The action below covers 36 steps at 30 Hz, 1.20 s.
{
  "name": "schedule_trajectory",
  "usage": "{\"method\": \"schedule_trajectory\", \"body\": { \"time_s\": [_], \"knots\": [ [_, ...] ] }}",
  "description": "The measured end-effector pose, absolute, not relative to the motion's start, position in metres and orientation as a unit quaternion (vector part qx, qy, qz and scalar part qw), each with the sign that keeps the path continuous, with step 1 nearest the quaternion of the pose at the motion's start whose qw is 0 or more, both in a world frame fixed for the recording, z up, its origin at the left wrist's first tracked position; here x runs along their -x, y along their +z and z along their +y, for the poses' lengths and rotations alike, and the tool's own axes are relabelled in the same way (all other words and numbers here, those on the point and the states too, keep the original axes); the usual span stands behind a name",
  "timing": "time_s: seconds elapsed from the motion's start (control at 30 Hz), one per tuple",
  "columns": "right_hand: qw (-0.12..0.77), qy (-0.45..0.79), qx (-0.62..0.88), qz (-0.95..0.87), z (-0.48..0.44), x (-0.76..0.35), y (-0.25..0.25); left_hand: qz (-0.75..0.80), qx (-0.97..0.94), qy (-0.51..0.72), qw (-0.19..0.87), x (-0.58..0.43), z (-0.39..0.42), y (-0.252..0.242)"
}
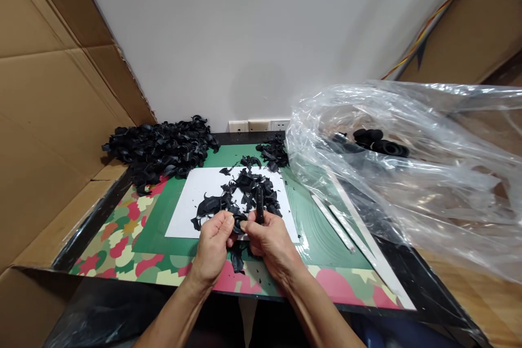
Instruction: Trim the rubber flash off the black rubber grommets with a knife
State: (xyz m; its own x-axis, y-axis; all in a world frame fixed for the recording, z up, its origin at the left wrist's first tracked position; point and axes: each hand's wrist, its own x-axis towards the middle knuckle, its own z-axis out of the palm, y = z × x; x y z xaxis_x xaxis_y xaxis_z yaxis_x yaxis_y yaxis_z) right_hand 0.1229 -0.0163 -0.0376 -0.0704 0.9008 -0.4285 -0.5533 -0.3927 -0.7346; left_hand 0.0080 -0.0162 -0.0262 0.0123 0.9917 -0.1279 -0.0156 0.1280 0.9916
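Observation:
A round black rubbery part (239,223) with a ring-like rim is held between my hands. My left hand (215,239) is closed, pinching its left side with thumb and fingers. In my closed right hand (271,239) a slim black pen-like tool (260,204) points away from me, and the thumb of that hand presses on the round part. The tool's tip and kind cannot be made out. Below the hands hangs a black scrap (237,260). Curled black scraps (210,204) lie just beyond on a white sheet (183,190).
A large heap of black scraps (163,149) fills the back left, with a smaller pile (274,151) at the back. To the right, a clear plastic bag (440,185) holds round black parts (385,147). White strips (353,234) lie on the green mat (163,228). Cardboard (65,65) stands left.

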Motion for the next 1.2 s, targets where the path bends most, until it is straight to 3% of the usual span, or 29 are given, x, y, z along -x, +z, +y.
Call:
{"method": "schedule_trajectory", "body": {
  "time_s": [0.47,0.9,1.2],
  "knots": [
    [0.525,0.710,0.430,-0.186,-0.015,-0.135,-0.030,0.477,-0.323,0.461,0.675,-0.015,-0.010,-0.018],
    [0.541,0.678,0.449,-0.212,-0.015,-0.132,-0.033,0.502,-0.397,0.469,0.609,-0.014,-0.013,-0.023],
    [0.514,0.671,0.477,-0.239,-0.012,-0.128,-0.035,0.516,-0.523,0.450,0.508,-0.008,-0.018,-0.027]
  ]
}}
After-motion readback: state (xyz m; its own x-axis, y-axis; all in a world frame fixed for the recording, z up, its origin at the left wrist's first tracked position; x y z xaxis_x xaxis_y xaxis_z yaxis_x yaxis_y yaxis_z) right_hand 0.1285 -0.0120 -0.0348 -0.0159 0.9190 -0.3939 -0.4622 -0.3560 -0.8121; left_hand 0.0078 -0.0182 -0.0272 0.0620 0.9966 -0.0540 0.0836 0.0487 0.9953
